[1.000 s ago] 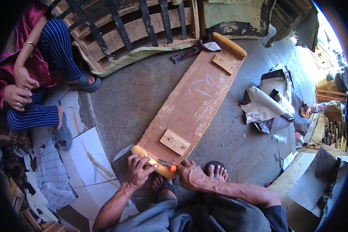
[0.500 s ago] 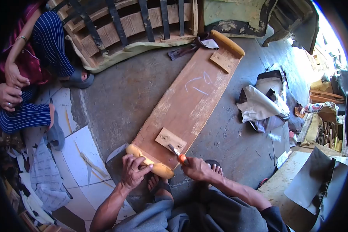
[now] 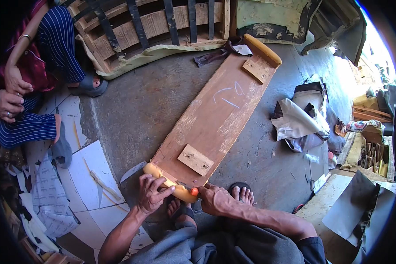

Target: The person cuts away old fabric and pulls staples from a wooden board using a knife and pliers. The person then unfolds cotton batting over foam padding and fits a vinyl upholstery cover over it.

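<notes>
Two rounded yellow ends [image 3: 264, 50] cap the scuffed brown board [image 3: 203, 127].

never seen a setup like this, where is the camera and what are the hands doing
No machine here: a person works bare-handed, and every picture comes from one camera worn on their head, looking forward and down. Their left hand grips yellow padding at the near end of a long board; their right hand holds an orange-handled tool, its tip hard to make out. Two wooden blocks sit on the board, which stretches over the floor. Another person sits at left.
</notes>
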Demonstrator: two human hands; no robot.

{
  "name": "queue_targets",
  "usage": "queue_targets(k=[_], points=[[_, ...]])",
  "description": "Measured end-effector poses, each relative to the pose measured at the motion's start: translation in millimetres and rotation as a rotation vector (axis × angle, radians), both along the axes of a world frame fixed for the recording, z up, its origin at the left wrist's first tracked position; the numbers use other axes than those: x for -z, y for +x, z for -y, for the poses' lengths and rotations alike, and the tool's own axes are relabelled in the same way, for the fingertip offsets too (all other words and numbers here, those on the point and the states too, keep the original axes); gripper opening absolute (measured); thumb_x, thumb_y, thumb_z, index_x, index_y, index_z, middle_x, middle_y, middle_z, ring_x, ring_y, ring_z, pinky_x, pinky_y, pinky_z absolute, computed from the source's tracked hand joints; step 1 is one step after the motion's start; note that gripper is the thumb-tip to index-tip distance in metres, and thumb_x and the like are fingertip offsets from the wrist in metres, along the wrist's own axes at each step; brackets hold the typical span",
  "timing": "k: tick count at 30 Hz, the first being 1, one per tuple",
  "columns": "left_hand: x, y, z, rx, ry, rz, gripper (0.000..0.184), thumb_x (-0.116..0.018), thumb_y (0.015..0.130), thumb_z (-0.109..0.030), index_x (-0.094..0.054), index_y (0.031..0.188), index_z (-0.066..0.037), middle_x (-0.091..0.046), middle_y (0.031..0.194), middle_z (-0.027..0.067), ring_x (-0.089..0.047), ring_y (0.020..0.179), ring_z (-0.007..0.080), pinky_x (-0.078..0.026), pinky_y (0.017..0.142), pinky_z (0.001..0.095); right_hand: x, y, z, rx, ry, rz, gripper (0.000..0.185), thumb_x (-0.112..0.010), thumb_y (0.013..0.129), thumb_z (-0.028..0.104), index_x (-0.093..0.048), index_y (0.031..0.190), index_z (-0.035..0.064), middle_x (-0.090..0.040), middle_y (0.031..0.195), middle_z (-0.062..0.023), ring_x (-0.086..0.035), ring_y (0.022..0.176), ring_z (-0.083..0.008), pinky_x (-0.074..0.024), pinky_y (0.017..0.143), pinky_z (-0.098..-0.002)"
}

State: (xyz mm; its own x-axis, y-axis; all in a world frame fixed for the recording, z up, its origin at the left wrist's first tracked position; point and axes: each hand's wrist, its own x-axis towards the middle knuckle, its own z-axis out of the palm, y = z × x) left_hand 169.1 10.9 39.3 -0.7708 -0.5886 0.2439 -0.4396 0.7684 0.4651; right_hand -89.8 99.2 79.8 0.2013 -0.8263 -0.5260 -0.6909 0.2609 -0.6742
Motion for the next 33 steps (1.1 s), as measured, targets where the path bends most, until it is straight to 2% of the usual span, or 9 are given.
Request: queue_targets(k=[7,9,11,13,14,23,27,30,33], points=[[2,2,0,-0.004,-0.006,0.007,0.033,-0.074,0.076,-0.012,-0.077,0.103,-0.03,-0.056,0.108,0.0002,-0.05,0.1,0.0226,-0.036,0.093,0.0453,15,-12,8,0.149,0.4,0.148,0.033,-0.061,0.082,0.018,-0.064,0.108,-0.0032,-0.068,0.085,-0.0285,-0.069,0.088,-0.0461,-0.0551,0.076,-0.052],[0,1,1,0.001,0.003,0.004,0.034,-0.075,0.075,-0.012,-0.077,0.104,-0.03,-0.056,0.108,0.0001,-0.05,0.1,0.0225,-0.036,0.093,0.0452,22,-17,0,0.42,0.798,0.527,0.034,-0.061,0.084,0.023,-0.064,0.106,-0.0023,-0.068,0.087,-0.0289,-0.069,0.09,-0.0446,-0.055,0.078,-0.0509],[0,0,1,0.003,0.015,-0.015,0.034,-0.073,0.076,-0.01,-0.076,0.104,-0.03,-0.055,0.108,0.0004,-0.05,0.1,0.0227,-0.036,0.093,0.0456,23,-16,-4,0.419,0.775,0.529,0.033,-0.059,0.084,0.025,-0.065,0.106,0.0003,-0.069,0.091,-0.0283,-0.068,0.091,-0.045,-0.0544,0.081,-0.0512],[2,1,0,0.002,0.007,-0.006,0.034,-0.073,0.077,-0.01,-0.076,0.104,-0.03,-0.055,0.108,0.0007,-0.05,0.1,0.0229,-0.036,0.093,0.0458,11,-18,4,0.024,0.302,0.002,0.033,-0.057,0.084,0.021,-0.064,0.109,0.0003,-0.069,0.092,-0.0291,-0.068,0.09,-0.0467,-0.0546,0.081,-0.0526],[2,2,0,0.01,-0.007,0.002,0.034,-0.072,0.077,-0.009,-0.076,0.104,-0.029,-0.055,0.108,0.001,-0.05,0.1,0.0231,-0.036,0.093,0.0459,4,-17,15,-0.042,0.342,-0.032,0.033,-0.055,0.083,0.015,-0.063,0.112,0.0013,-0.069,0.095,-0.029,-0.067,0.092,-0.0472,-0.0544,0.082,-0.0534],[0,2,1,0.01,0.024,-0.009,0.034,-0.07,0.079,-0.01,-0.076,0.107,-0.03,-0.055,0.108,0.001,-0.05,0.1,0.0229,-0.035,0.092,0.0453,-3,-12,21,-0.156,0.079,-0.002,0.036,-0.055,0.081,0.01,-0.063,0.115,0.0016,-0.069,0.097,-0.0287,-0.068,0.092,-0.0444,-0.0569,0.074,-0.0505],[2,3,0,0.008,0.005,-0.008,0.034,-0.07,0.079,-0.011,-0.076,0.107,-0.03,-0.055,0.109,0.0011,-0.05,0.099,0.0227,-0.035,0.092,0.0451,9,-10,21,-0.176,0.245,-0.013,0.034,-0.056,0.082,0.012,-0.063,0.114,0.001,-0.069,0.093,-0.0276,-0.069,0.086,-0.0443,-0.0569,0.073,-0.0496],[4,2,0,0.007,0.006,-0.02,0.034,-0.07,0.079,-0.011,-0.076,0.106,-0.03,-0.056,0.109,0.0009,-0.05,0.099,0.0224,-0.035,0.092,0.0449,19,-22,18,0.051,0.236,0.207,0.032,-0.055,0.084,0.015,-0.063,0.111,-0.0002,-0.069,0.082,-0.0227,-0.071,0.071,-0.0362,-0.0571,0.066,-0.0437],[3,4,1,0.014,0.001,-0.008,0.034,-0.07,0.079,-0.011,-0.076,0.106,-0.03,-0.056,0.109,0.0007,-0.05,0.099,0.0224,-0.035,0.092,0.045,43,-32,11,0.362,0.907,0.767,0.022,-0.056,0.082,0.012,-0.062,0.099,-0.0007,-0.056,0.065,-0.0079,-0.054,0.051,-0.0144,-0.0438,0.045,-0.0305]])
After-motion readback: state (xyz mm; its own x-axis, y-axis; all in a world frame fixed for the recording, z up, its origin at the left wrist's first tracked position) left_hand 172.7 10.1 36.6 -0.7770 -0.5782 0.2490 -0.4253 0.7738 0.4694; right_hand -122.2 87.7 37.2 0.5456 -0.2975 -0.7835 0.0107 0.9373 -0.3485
